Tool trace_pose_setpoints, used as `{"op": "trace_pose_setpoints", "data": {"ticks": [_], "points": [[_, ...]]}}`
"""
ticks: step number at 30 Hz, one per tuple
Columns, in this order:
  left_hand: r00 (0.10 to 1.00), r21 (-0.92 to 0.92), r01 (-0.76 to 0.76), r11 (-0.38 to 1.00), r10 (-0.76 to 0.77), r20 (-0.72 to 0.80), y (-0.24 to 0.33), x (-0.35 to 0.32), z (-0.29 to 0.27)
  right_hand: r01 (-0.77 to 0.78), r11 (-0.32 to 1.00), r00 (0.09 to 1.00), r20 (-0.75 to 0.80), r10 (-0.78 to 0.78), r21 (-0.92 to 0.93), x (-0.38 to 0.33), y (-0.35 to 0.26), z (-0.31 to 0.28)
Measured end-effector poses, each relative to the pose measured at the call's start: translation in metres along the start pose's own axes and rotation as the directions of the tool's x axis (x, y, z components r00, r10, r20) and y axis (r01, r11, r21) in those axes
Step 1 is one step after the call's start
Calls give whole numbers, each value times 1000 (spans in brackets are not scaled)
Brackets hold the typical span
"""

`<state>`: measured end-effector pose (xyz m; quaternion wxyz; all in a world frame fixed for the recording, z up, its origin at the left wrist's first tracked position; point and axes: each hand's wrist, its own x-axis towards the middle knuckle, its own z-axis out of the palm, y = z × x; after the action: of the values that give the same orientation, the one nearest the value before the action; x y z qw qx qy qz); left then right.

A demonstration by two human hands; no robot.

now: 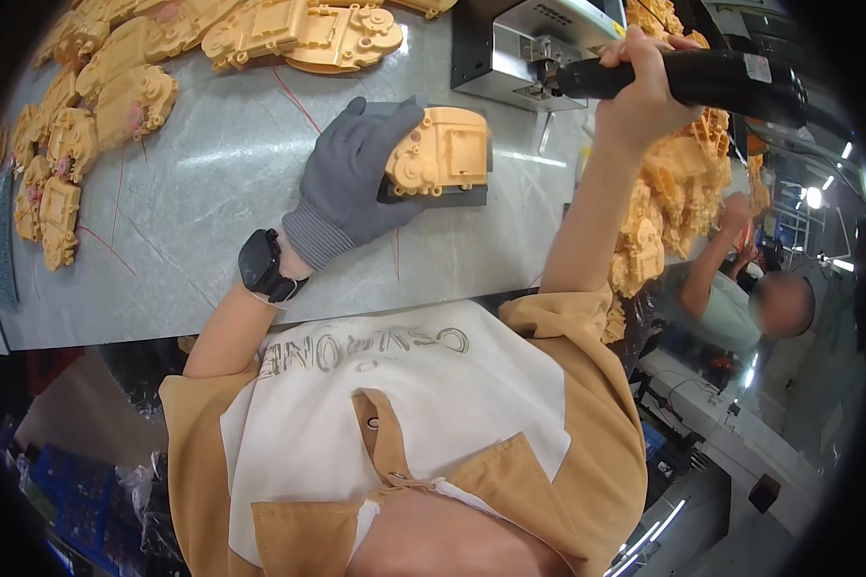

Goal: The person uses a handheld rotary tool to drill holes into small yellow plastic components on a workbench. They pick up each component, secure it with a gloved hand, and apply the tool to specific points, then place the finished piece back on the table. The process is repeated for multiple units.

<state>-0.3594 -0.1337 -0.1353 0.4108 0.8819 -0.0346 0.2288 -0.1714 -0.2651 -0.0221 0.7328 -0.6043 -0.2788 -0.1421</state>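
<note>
My left hand (351, 178), in a grey knit glove, is closed around the left side of a yellow plastic housing (443, 152). The housing lies in a dark block-like fixture (477, 195) on the grey tabletop, its moulded inside facing up. Up to the right, my bare right hand (645, 96) grips a black electric screwdriver (722, 82), held almost level. Its tip points left, at the front of a box-shaped metal screw feeder (539, 48). Whether a screw sits on the tip is too small to tell.
Several yellow housings (303, 34) line the far and left sides of the grey table (212, 240), some with thin red wires. A large heap of yellow parts (645, 231) lies to the right. Beyond it, a co-worker (726, 298) has an arm raised. Blue bins (77, 490) stand below left.
</note>
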Motion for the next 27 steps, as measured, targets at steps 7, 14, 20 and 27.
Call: {"op": "trace_pose_setpoints", "data": {"ticks": [7, 14, 20, 27], "points": [[999, 11, 40, 999, -40, 37, -1, 2, 0, -134, 944, 991, 63, 120, 303, -56, -49, 11], [999, -49, 17, 999, -20, -46, 2, 0, -6, -142, 940, 980, 180, 88, 310, -63, -38, 53], [998, -67, 3, 998, -8, -69, -2, -1, -5, -199, 973, 951, 262, 164, 114, -66, -37, 59], [998, -130, 59, 990, -60, -1, -5, -1, -7, -214, 960, 938, 312, 149, 182, -62, -20, 64]]}}
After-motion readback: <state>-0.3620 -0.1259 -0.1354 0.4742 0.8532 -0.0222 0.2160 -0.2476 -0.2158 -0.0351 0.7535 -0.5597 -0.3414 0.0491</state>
